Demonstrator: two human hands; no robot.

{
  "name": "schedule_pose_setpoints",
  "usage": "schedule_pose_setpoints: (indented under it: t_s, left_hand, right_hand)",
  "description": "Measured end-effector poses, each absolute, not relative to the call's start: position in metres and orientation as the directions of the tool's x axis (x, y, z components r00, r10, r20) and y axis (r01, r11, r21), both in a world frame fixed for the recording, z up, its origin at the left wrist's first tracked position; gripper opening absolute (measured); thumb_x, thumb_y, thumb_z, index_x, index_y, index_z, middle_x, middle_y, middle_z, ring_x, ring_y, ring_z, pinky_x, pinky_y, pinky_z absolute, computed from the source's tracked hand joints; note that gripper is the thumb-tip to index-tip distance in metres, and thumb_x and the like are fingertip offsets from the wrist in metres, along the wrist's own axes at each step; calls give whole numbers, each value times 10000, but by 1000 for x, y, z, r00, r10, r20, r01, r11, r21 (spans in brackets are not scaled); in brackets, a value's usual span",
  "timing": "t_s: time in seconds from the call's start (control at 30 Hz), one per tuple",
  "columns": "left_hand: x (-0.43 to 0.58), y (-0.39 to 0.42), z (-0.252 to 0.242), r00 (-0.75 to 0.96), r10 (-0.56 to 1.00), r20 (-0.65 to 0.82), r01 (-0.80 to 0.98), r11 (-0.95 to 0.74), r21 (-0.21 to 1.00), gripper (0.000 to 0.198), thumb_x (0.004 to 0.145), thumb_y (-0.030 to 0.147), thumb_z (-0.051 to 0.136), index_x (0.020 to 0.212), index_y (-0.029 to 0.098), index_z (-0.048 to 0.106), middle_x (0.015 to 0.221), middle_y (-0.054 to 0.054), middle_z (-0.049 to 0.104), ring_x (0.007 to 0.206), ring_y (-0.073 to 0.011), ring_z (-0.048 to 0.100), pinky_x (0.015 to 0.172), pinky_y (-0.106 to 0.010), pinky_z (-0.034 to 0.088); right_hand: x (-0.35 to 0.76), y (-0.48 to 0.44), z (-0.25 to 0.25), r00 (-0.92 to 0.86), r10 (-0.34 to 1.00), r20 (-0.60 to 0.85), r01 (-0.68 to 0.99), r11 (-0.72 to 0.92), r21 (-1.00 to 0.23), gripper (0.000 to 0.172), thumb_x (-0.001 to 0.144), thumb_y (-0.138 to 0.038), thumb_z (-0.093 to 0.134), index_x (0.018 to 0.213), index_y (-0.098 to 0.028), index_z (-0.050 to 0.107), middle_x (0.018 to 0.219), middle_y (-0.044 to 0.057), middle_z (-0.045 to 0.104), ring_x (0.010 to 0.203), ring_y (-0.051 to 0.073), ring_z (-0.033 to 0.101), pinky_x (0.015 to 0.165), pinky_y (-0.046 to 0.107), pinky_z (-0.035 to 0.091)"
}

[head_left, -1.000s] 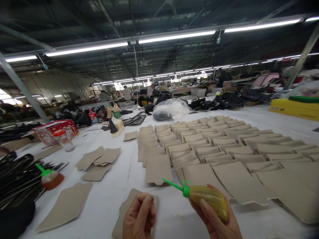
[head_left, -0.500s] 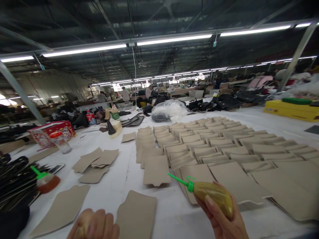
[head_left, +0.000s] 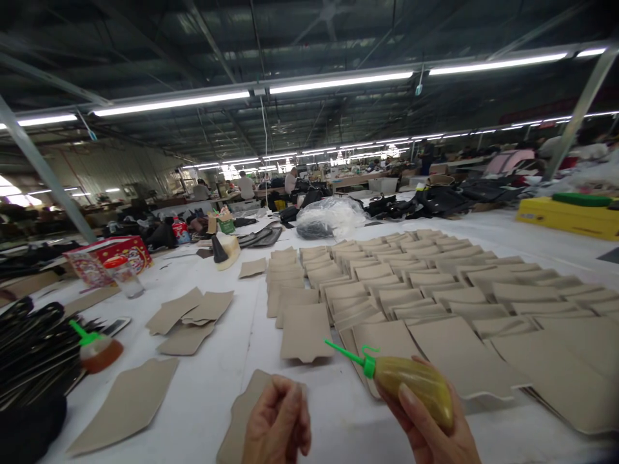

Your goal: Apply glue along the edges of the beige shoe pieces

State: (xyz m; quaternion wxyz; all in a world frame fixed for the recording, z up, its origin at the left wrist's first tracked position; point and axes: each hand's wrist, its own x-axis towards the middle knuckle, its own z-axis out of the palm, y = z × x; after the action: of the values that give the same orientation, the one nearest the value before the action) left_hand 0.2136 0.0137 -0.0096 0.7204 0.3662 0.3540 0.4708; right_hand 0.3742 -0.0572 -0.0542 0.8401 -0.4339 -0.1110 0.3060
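My right hand (head_left: 430, 425) is wrapped round a squeeze bottle (head_left: 416, 385) of yellowish fluid, whose green nozzle (head_left: 345, 353) points to the left. At the bottom centre my left hand (head_left: 280, 419) has its fingers curled in, in front of a beige panel (head_left: 242, 412); whether it holds anything small is hidden. Many beige pieces (head_left: 396, 277) overlap in rows across the white table (head_left: 203, 386). A single piece (head_left: 305, 332) lies just beyond the nozzle tip. Further left are a loose stack of panels (head_left: 188, 316) and a larger panel (head_left: 126, 406).
At the left, a second green-tipped bottle (head_left: 99, 351) stands by black strips (head_left: 33, 354). Behind it are a clear jar (head_left: 124, 277) and a red box (head_left: 89, 258). A yellow box (head_left: 568, 217) sits at the far right, and plastic wrap (head_left: 331, 216) lies at the back.
My left hand has moved right and slightly up, from left of the near beige panel to in front of it. The bottle in my right hand has barely moved.
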Motion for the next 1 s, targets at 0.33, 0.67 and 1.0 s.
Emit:
schedule_pose_setpoints:
  t_s: [0.33,0.67,1.0]
  left_hand:
    - [270,16,-28,341,927,-158,-389,293,873,465,575,490,830,769,118,630,580,-7,581,431,-50,424,408,-157,296]
    - [271,19,-27,273,956,-105,-305,190,933,342,642,423,756,628,135,572,496,7,545,396,-47,353,408,-173,242]
    - [260,19,-31,303,934,-188,-442,313,840,342,605,370,797,646,147,540,461,53,471,387,-30,334,408,-155,178]
  right_hand:
    - [362,-56,-58,789,610,-80,-401,412,-818,788,628,-398,868,1272,-208,456,1010,64,690,871,217,676,762,218,557]
    - [363,-58,-53,820,568,-65,-317,357,-878,828,535,-397,896,1239,-196,508,987,71,687,862,281,666,765,346,559]
    - [366,-57,-56,825,558,-88,-334,357,-872,855,540,-402,895,1266,-193,496,982,60,685,896,287,661,801,354,557]
